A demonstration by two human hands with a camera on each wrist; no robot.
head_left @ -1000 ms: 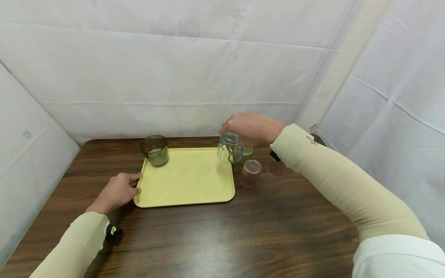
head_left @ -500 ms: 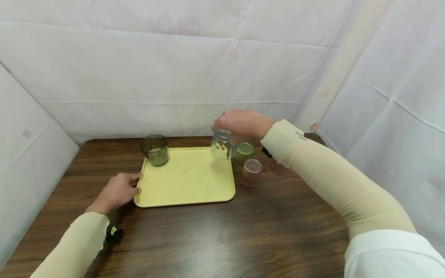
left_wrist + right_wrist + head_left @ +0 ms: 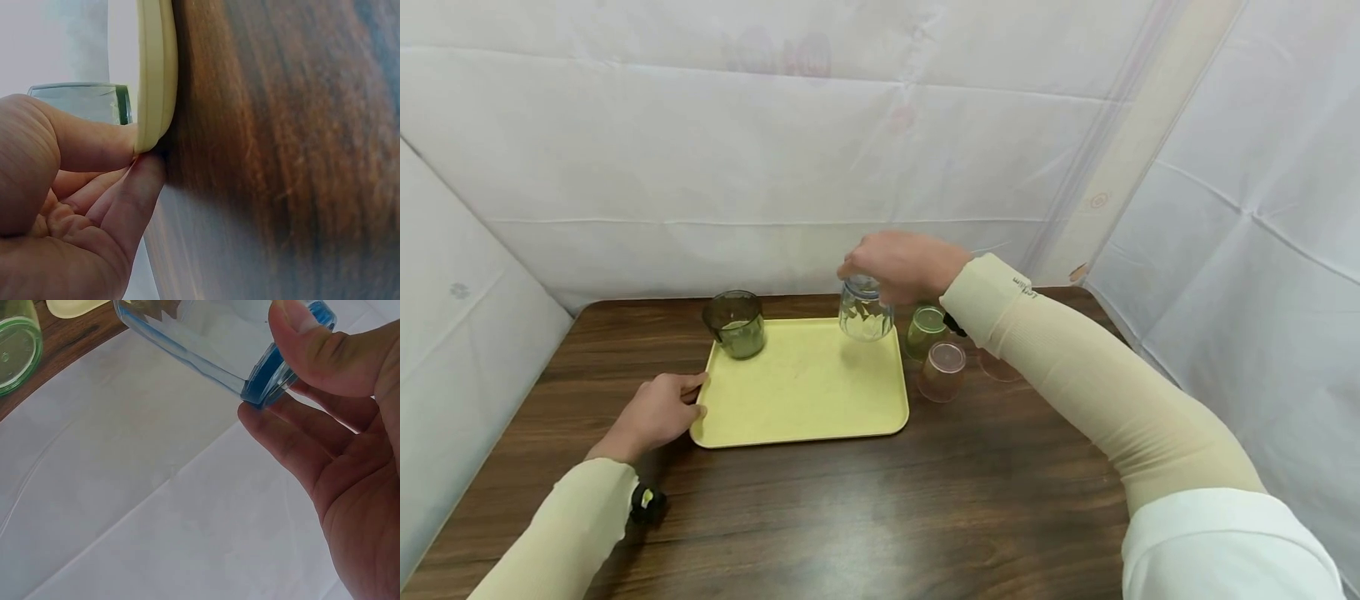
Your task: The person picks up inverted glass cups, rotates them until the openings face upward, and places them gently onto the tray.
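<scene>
A yellow tray (image 3: 805, 392) lies on the dark wooden table (image 3: 865, 508). My right hand (image 3: 898, 265) grips a clear blue-tinted cup (image 3: 865, 310) by its base, upside down, over the tray's far right corner. The right wrist view shows fingers and thumb pinching the blue base of the cup (image 3: 206, 337). My left hand (image 3: 658, 410) pinches the tray's near left edge (image 3: 156, 75), thumb on top and fingers underneath. A dark green cup (image 3: 734, 323) stands upright at the tray's far left corner.
Right of the tray stand a light green cup (image 3: 924, 331), a pink cup (image 3: 942, 371) and another pink cup (image 3: 997, 367) partly hidden by my right sleeve. White sheets wall in the table at the back and both sides.
My right hand has carried the clear cup leftward from beside the tray to over its far right corner. The left hand has stayed on the tray's edge.
</scene>
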